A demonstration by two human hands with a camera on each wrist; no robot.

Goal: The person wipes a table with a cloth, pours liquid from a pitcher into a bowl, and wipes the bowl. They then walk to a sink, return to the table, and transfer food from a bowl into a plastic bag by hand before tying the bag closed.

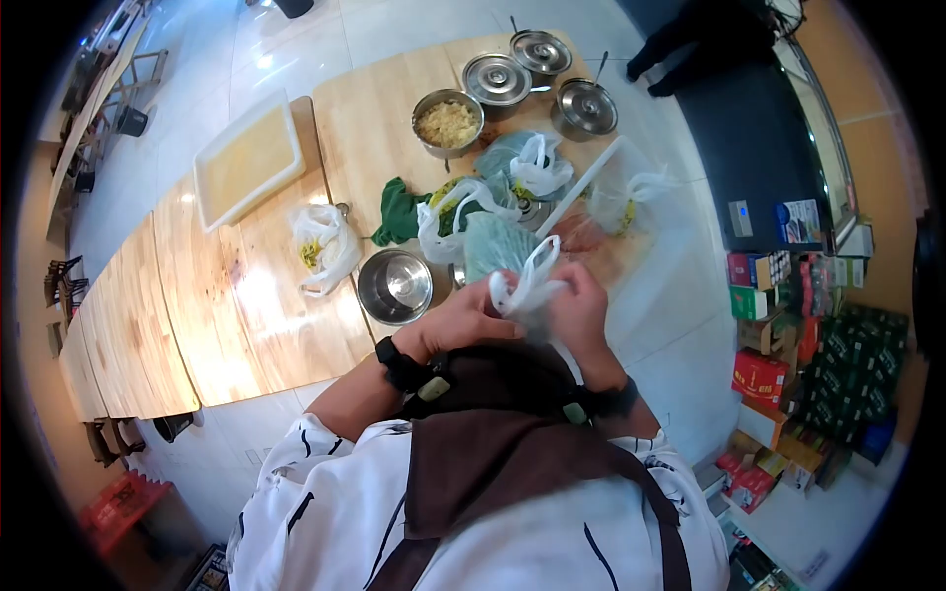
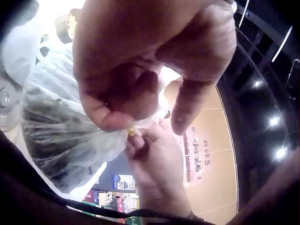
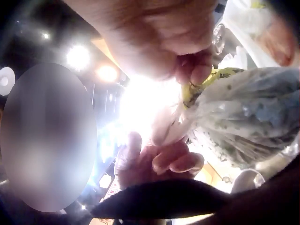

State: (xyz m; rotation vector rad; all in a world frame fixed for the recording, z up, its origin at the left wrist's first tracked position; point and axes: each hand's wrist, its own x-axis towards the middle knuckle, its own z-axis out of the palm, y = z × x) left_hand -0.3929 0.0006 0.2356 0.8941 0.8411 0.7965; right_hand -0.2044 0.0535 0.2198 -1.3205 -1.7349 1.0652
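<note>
A plastic bag with green contents (image 1: 498,246) hangs at the table's near edge, its white top gathered between both hands. My left hand (image 1: 463,320) grips the gathered top from the left, fingers curled in the left wrist view. From the other side, my right hand (image 1: 581,310) pinches the bag's neck; in the right wrist view its fingertips are at a yellow-green strip (image 3: 191,91) beside the bunched plastic (image 3: 248,112). The bag's body (image 2: 65,136) bulges below the hands in the left wrist view. Exactly how the handles pass between the fingers is hidden.
An empty steel pot (image 1: 395,287) stands left of the bag. Beyond are more knotted bags (image 1: 328,246), a green cloth (image 1: 398,212), a pot of yellowish food (image 1: 447,122) and several lidded pots (image 1: 497,79). A white tray (image 1: 248,163) lies back left; a person (image 1: 705,44) stands far right.
</note>
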